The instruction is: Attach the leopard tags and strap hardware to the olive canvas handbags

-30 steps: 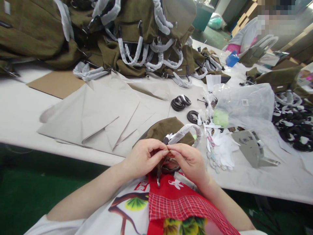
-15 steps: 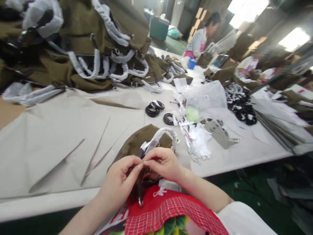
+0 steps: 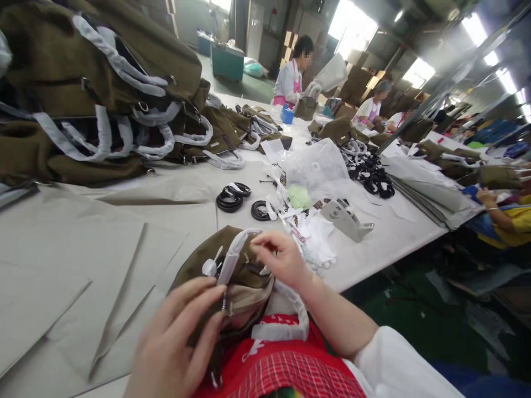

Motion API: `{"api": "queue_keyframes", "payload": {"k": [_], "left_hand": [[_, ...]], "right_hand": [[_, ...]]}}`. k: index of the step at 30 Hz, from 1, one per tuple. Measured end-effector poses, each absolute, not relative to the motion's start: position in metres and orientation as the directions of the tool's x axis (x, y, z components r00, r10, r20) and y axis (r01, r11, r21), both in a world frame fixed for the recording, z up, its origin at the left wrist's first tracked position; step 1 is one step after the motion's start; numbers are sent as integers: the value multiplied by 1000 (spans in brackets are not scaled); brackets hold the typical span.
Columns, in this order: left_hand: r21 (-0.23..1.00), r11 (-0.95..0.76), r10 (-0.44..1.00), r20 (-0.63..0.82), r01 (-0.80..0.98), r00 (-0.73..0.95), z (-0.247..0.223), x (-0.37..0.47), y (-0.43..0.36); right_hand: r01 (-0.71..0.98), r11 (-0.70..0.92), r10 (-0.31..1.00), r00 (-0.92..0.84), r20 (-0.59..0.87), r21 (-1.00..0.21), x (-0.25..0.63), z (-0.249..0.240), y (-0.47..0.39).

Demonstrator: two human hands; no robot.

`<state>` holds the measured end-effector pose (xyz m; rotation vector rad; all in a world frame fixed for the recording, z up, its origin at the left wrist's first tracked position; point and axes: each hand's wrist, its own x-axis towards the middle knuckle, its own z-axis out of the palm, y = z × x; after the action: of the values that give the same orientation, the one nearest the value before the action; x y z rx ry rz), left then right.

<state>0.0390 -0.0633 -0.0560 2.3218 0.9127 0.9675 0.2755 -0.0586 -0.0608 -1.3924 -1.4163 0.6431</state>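
An olive-green handbag (image 3: 244,276) lies against my red apron at the table's front edge, its zipped top partly open. White wrapping covers its handles (image 3: 232,257); one arches upward, the other flops toward me. My left hand (image 3: 178,331), slightly blurred, rests along the bag's left side, fingers stretched and apart, near the zip. Above the bag's right side is my right hand (image 3: 282,257), its fingers curled toward the thumb beside the raised handle. Whatever may be between those fingertips is too small to make out. A small white tag (image 3: 210,267) shows by the handle's base.
Olive bags (image 3: 103,99) are piled at the left. Coiled black straps (image 3: 230,199), white tags (image 3: 317,237), a clear plastic bag (image 3: 317,166) and a grey metal tape dispenser (image 3: 346,218) lie ahead. Grey sheets (image 3: 103,265) cover the left table. Co-workers (image 3: 290,80) are farther back.
My hands, which met in a pinch by the handle, have parted. The left moved down and left and spread its fingers; the right rose slightly. One handle now hangs toward me.
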Motion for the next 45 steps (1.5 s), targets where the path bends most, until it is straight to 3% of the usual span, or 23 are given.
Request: {"api": "queue_keyframes", "payload": {"k": [2, 4, 5, 7, 10, 13, 15, 22, 25, 28, 31, 35, 38, 42, 45], "left_hand": [[563, -781, 546, 403, 271, 735, -49, 49, -69], [549, -798, 435, 240, 249, 868, -50, 64, -71], [529, -791, 441, 147, 307, 885, -53, 72, -70], [442, -757, 533, -8, 481, 846, -65, 86, -63], [261, -704, 662, -98, 661, 743, -84, 93, -49], [158, -681, 709, -106, 715, 698, -86, 85, -35], [186, -688, 694, -117, 702, 711, -75, 80, -30], [690, -541, 690, 37, 481, 723, -32, 121, -27], [783, -426, 663, -69, 453, 745, -35, 152, -28], [809, -353, 631, -165, 470, 758, -44, 165, -27], [746, -483, 554, -145, 458, 820, -56, 158, -20], [538, -689, 461, -192, 486, 866, -79, 134, -5], [466, -723, 474, -201, 509, 857, -89, 119, -6], [366, -812, 451, -102, 455, 886, -82, 110, -35], [227, -782, 565, -136, 581, 814, -80, 105, -52]], "right_hand": [[564, 4, 881, 388, 269, -825, 316, -62, -43], [727, -290, 862, 481, 160, -622, 352, -69, -23], [765, -411, 863, 502, 61, -496, 367, -75, -13], [774, -508, 846, 531, -50, -377, 384, -90, 5], [751, -566, 821, 551, -150, -339, 393, -112, 20], [718, -592, 803, 564, -193, -367, 401, -121, 20], [690, -584, 805, 561, -194, -428, 410, -117, 13], [468, -336, 872, 483, -82, -818, 391, -82, -32], [154, -92, 893, 450, -13, -984, 354, -69, -54], [-37, 17, 907, 420, 0, -999, 330, -61, -66], [8, 24, 900, 434, 25, -1000, 331, -63, -61], [100, -71, 860, 510, -11, -992, 362, -86, -45], [233, -225, 834, 549, -63, -946, 383, -107, -43], [341, -305, 832, 550, -75, -889, 403, -122, -51], [423, -365, 823, 562, -76, -829, 415, -122, -57]]}}
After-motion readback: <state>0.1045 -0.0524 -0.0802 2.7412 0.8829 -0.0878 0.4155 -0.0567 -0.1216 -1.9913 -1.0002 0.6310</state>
